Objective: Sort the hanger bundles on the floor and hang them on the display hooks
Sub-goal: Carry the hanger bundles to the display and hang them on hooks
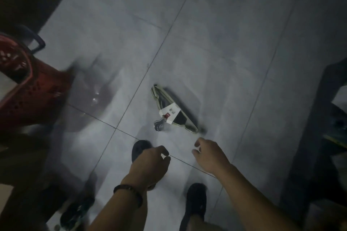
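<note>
A: Where's the hanger bundle (174, 110)?
B: 1 bundle, flat on the grey tile floor (225, 43), mid-frame. Pale hangers with a white paper band and a red mark round the middle. Metal hooks stick out on its near-left side.
A: Hands?
B: 2 in view, both bare, both on the near side of the bundle, neither touching it. The left hand (150, 165) is near-left of it, back to the camera. Fingers loosely curled under, nothing in them. Dark bracelet (129, 193) on that wrist.
A: And the other?
B: The right hand (210, 155) is just near of the bundle's right end, closer to it than the left hand. Fingers loosely bent, thumb apart, nothing held. Bare tile shows between the fingertips and the hanger tip.
A: Is the bundle between the hands?
B: It's farther than both, roughly in line with the gap between them.
A: Anything else?
B: Red basket (24, 88) with a dark handle at the left edge, blurred, well apart from the bundle. 2 dark shoes: the far shoe (139, 149) is partly under the left hand, the near shoe (196, 202) is between the forearms. Dark shelving (319, 137) runs along the right edge, contents too dim to tell.
</note>
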{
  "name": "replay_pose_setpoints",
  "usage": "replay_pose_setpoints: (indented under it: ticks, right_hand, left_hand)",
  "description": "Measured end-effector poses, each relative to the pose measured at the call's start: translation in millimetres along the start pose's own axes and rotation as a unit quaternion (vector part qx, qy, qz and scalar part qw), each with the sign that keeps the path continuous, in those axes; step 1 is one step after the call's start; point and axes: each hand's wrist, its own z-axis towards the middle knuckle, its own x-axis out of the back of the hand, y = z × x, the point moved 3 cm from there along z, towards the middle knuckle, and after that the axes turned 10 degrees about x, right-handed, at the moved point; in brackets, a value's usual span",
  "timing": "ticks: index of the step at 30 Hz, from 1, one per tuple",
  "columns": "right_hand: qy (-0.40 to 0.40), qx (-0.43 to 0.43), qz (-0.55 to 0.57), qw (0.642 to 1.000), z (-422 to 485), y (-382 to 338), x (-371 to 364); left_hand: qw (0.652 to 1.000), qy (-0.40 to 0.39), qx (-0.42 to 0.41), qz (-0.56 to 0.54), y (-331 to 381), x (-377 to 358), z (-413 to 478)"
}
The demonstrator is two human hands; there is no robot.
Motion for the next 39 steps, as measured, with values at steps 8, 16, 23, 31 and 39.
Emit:
replay_pose_setpoints:
  ticks: [8,16,23,31,39]
  right_hand:
    - [0.035,0.043,-0.171,0.984,229,45,-106]
    - [0.003,0.099,-0.298,0.949,326,80,-162]
    - [0.019,0.114,-0.221,0.968,321,83,-147]
    - [0.071,0.143,-0.095,0.983,270,55,-79]
    - [0.089,0.119,-0.001,0.989,141,4,51]
  left_hand:
    - [0.998,0.03,0.023,-0.055,-35,-52,165]
    - [0.994,0.004,0.057,-0.097,-49,-132,240]
    - [0.992,-0.016,0.057,-0.111,-49,-142,231]
    - [0.971,0.011,0.085,-0.223,-19,-86,236]
    - [0.776,-0.129,0.132,-0.604,58,-2,153]
